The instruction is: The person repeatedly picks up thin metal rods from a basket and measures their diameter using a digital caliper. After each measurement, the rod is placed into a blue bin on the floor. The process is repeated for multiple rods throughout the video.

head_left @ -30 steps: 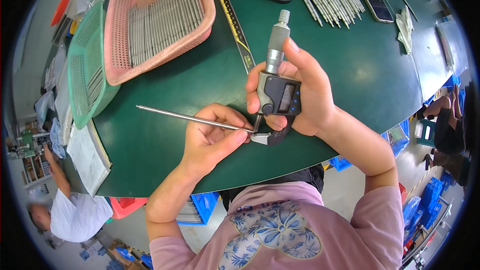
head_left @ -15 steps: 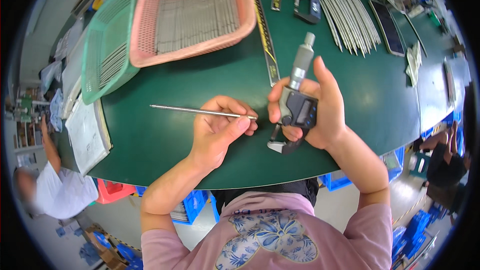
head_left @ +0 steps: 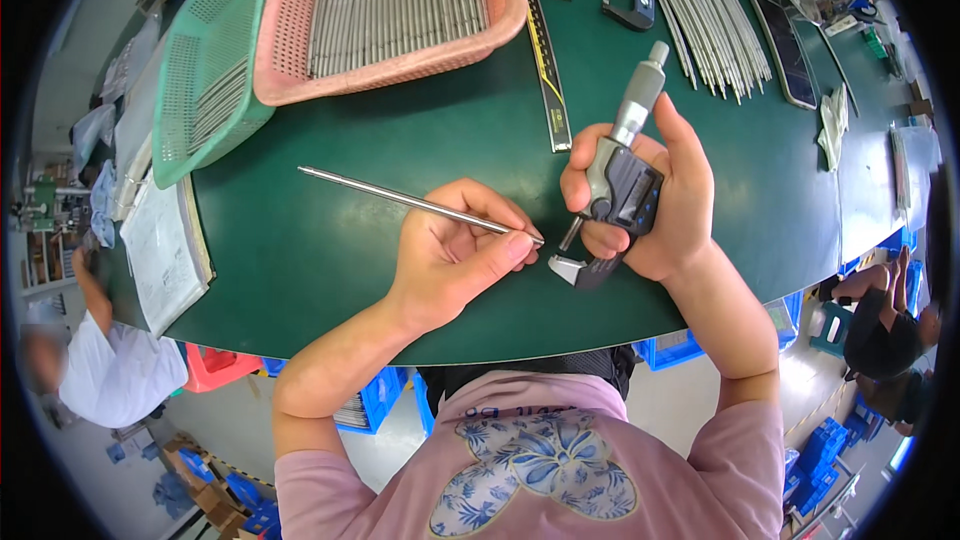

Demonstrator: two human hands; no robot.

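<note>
The left hand (head_left: 455, 265) grasps 1 thin metal rod (head_left: 365, 187) near its right end, between the thumb and the bent fingers. The rod is above the bench (head_left: 300, 270), and its long free part points to the left and slightly to the far side. The right hand (head_left: 680, 210) is closed around a measuring tool (head_left: 625, 185), which has a grey handle on the far end and a curved frame on the near end. The thumb of this hand is raised beside the handle. The right end of the rod is near the frame, but the 2 are apart.

On the far left stands a pink basket (head_left: 400, 63) with many rods (head_left: 400, 10) lying in it. To the left of it is a green basket (head_left: 200, 50), also with rods inside, and nearer lie papers (head_left: 165, 250). On the far side, from left to right, there are 2 rulers (head_left: 545, 50), a second measuring tool (head_left: 630, 0), a row of loose rods (head_left: 712, 30) and a phone (head_left: 785, 50).
</note>
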